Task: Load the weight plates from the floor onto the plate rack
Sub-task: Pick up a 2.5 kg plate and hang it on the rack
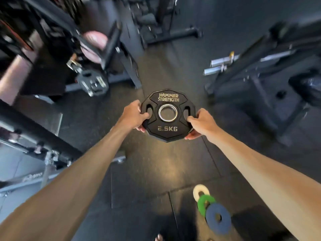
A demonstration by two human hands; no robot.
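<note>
1. 2 grips carry 1 black plate (pixel 167 115), marked 2.5KG. It hangs in the air at the centre of the view, above the floor (pixel 152 171), with its lettered face turned up toward the camera.
2. The left grip (pixel 133 117) clasps the plate's 9 o'clock edge, with the thumb hooked at the handle slot and the fingers curled under the rim. The right grip (pixel 202 123) clasps the 3 o'clock edge in the same way.
3. This even, 2-sided hold probably serves to keep the plate level. It also leaves the chrome-ringed centre hole (pixel 167 113) uncovered, and that hole has to slide over a rack peg.
4. 3 smaller plates lie on the floor at 5 o'clock: a white plate (pixel 195 193), a green plate (pixel 200 206) and a blue plate (pixel 224 223). They form a chain, each touching or overlapping the next. They are not yet loaded, so I judge the task well short of finished.
5. At 2 o'clock, chrome pegs (pixel 220 64) jut from a dark frame (pixel 260 70). Blur hides the detail, so I cannot tell whether this is the plate rack.
6. The next move likely calls for carrying the plate to a peg and lining up the hole. Fingers curled under the rim could get pinched against the rack.
</note>
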